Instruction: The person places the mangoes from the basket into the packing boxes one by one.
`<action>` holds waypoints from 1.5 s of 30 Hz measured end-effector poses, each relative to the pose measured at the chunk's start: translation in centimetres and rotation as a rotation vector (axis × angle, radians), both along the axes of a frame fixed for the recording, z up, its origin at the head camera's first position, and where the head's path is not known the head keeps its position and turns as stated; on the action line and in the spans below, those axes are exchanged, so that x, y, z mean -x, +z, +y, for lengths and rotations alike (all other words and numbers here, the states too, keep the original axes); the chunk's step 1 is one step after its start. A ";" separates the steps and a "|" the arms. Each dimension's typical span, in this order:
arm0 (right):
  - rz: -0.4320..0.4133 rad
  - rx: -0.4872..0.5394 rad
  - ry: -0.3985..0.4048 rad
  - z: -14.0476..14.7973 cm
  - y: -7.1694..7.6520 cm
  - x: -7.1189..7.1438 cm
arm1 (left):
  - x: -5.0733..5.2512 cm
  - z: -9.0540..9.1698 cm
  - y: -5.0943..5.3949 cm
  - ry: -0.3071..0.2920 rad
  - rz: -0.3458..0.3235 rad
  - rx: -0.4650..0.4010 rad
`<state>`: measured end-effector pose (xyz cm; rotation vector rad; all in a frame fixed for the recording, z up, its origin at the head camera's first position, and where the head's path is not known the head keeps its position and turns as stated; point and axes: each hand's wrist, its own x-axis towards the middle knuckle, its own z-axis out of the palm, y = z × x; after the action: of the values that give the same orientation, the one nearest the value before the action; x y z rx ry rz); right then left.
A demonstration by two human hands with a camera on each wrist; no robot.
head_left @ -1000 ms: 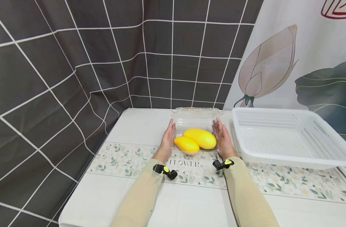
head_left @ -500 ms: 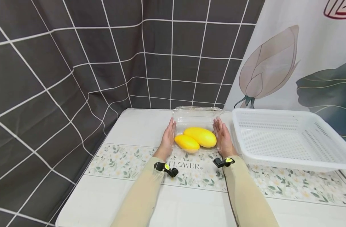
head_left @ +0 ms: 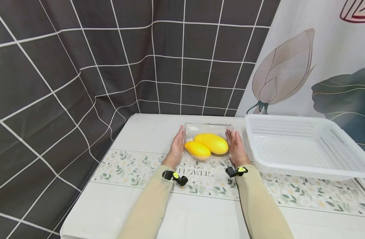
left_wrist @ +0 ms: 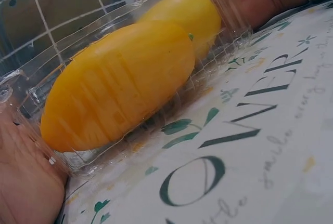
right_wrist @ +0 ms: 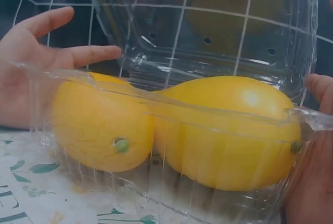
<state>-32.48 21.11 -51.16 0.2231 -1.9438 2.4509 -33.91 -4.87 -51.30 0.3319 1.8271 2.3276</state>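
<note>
Two yellow mangoes lie in a clear plastic clamshell box on the table, a smaller mango (head_left: 198, 150) at front left and a larger mango (head_left: 212, 143) behind it. The box's lid (right_wrist: 208, 26) stands raised at the back, with round holes in it. My left hand (head_left: 175, 149) rests along the left side, fingers stretched out; in the right wrist view a fingertip reaches the lid's edge. Against the right side lies my right hand (head_left: 237, 150), its fingers also extended, partly hidden behind clear plastic. The mangoes' stem ends show in the right wrist view.
To the right stands a white perforated plastic basket (head_left: 293, 169), close beside my right forearm. A floral strip with printed lettering (head_left: 195, 172) crosses the white table (head_left: 134, 132). A dark gridded curtain (head_left: 167, 66) hangs behind and to the left.
The lid has swung up and forward from its leaned-back position, so its top edge now sits lower and nearer in the head view. Both hands stay at the box's sides; the mangoes keep their places.
</note>
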 end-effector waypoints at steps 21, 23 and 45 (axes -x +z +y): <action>0.034 0.050 0.054 0.0 -0.2 -0.5 | -1.1 -0.2 0.4 -0.007 -0.022 0.065; 0.040 0.044 0.045 0.0 -0.2 -0.6 | -1.2 -0.1 0.4 -0.010 -0.015 0.070; 0.057 -0.020 0.070 0.1 -0.4 -1.3 | -2.1 -0.2 0.3 0.012 -0.029 0.089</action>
<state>-31.21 21.24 -51.54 0.3625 -1.9719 2.4385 -31.85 -5.06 -51.04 0.2746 1.9171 2.2373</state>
